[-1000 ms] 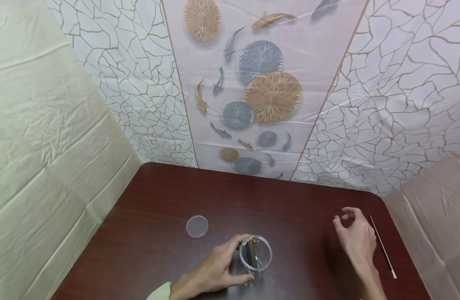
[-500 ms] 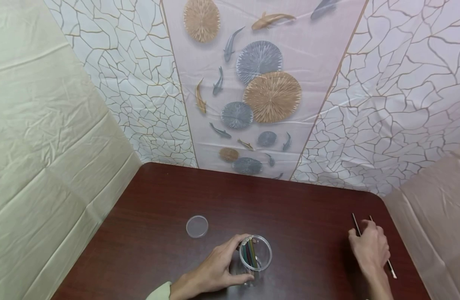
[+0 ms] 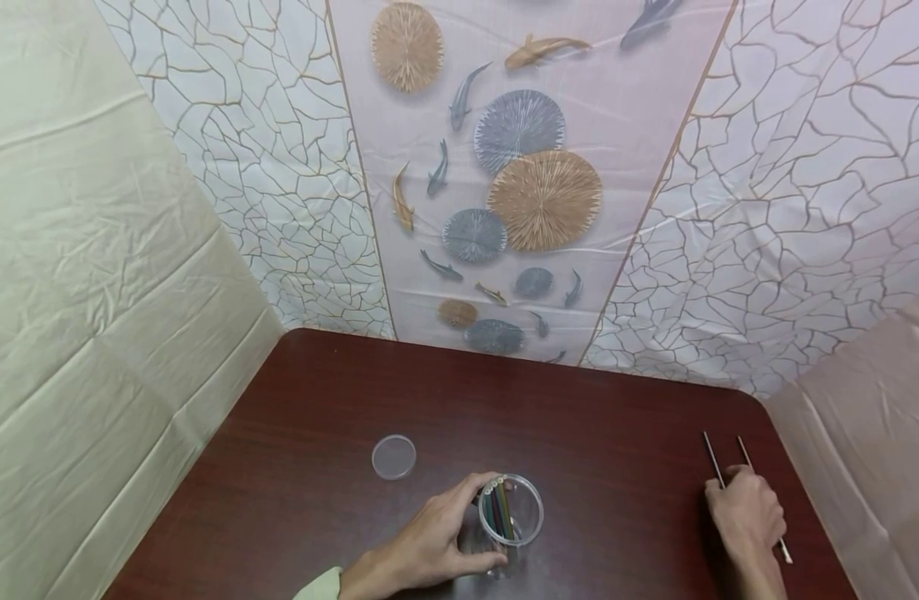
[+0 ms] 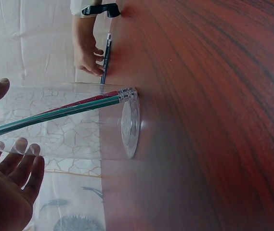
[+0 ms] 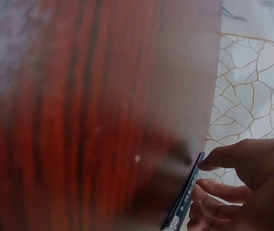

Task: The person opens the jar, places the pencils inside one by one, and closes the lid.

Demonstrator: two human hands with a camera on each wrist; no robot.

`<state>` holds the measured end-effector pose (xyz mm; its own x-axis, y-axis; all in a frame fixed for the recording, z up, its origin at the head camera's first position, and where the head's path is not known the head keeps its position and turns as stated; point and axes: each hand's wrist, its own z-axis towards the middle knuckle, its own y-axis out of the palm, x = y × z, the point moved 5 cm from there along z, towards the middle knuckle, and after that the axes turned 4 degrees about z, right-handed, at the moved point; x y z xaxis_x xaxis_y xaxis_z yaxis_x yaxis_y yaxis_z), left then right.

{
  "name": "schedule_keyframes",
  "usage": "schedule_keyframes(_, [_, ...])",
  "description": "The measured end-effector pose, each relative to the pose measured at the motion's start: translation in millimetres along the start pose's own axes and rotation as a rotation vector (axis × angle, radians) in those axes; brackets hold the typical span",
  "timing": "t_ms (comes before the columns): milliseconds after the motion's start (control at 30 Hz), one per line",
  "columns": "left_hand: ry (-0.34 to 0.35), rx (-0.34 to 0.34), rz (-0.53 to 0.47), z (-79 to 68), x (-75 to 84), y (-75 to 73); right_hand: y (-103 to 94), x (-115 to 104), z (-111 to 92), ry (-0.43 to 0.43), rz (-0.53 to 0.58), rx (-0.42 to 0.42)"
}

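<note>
My left hand (image 3: 444, 533) grips a clear plastic jar (image 3: 532, 527), thumb on the near side and fingers on the far side. Several pencils (image 3: 498, 508) lean inside it; green and red ones (image 4: 74, 111) show through the wall in the left wrist view. At the far right, my right hand (image 3: 746, 510) is down over two dark pencils on the table. Its thumb and curled fingers pinch the left pencil (image 3: 712, 457), whose lower end the hand hides. The other pencil (image 3: 785, 550) passes under the fingers, its white end sticking out.
A round clear lid (image 3: 394, 457) lies on the dark red-brown table (image 3: 309, 492), left of the jar. Patterned cloth (image 3: 504, 283) hangs behind the table. Plain cloth walls (image 3: 114, 350) stand at both sides.
My right hand has moved right and down onto the two pencils, its fingers curling in. The left pencil came into sight as the hand moved. My left hand and the jar have stayed put.
</note>
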<state>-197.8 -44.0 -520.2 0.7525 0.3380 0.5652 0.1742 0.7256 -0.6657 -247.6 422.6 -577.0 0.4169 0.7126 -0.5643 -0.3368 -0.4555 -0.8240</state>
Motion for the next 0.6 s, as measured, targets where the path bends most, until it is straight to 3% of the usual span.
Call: schedule_keyframes(600, [-0.004, -0.010, -0.012, -0.7, -0.8, 0.2, 3.2, 3.6, 4.1, -0.044, -0.024, -0.021])
